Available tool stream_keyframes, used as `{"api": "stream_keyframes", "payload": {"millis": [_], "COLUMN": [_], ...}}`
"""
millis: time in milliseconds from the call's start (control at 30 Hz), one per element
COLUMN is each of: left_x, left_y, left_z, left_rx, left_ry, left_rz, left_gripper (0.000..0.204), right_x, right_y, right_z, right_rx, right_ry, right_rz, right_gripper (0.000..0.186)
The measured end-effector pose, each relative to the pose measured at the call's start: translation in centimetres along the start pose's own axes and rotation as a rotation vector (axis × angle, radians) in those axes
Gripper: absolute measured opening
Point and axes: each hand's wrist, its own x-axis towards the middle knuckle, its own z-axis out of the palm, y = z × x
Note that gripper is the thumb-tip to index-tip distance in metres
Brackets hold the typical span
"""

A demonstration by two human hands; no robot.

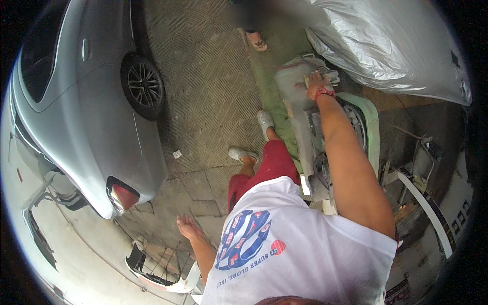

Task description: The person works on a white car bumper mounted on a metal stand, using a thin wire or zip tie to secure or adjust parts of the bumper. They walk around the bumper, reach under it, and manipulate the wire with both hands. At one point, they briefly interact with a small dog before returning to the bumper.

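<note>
While the right hand (pixel 317 85) is laid palm down over the far end of a dusty grey panel (pixel 292 86), the left hand (pixel 190 227) is held out low at the person's other side, empty, with its fingers loosely spread. Whether anything is gripped by the right hand cannot be told, though a small pale piece (pixel 307 80) can be seen just beside its fingers. A red band (pixel 325 91) is worn on the right wrist.

The panel is set to the person's right, beneath the outstretched arm, and is broken by dark openings; it is bordered on its right by a pale green curved edge (pixel 374 122) (partly hidden by the forearm). A silvery sheet (pixel 386 43) is draped beyond it.

On the left, a silver car (pixel 94 137) is parked on the paved floor (pixel 203 101), well apart from the panel. Below its rear, a white bumper-like part (pixel 175 286) is seen near the left forearm. A white shirt (pixel 325 249), dark red shorts (pixel 272 160) and grey clogs (pixel 264 124) are worn by the person. Near the top, a shoe (pixel 257 41) of another person is shown, the rest being blurred.
</note>
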Motion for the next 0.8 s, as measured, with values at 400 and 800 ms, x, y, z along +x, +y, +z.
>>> {"api": "stream_keyframes", "payload": {"millis": [400, 800], "left_x": [0.4, 0.8], "left_y": [-1.7, -4.4], "left_z": [-0.1, -2.2], "left_rx": [0.008, 0.015], "left_ry": [-0.022, -0.047], "left_rz": [-0.036, -0.113], "left_gripper": [0.057, 0.061], "right_x": [1.9, -9.7], "right_y": [-2.7, -25.8], "right_z": [0.0, 5.4], "right_rx": [-0.115, 0.456], "right_ry": [0.228, 0.280], "right_rz": [0.332, -0.302], "right_gripper": [0.082, 0.080]}}
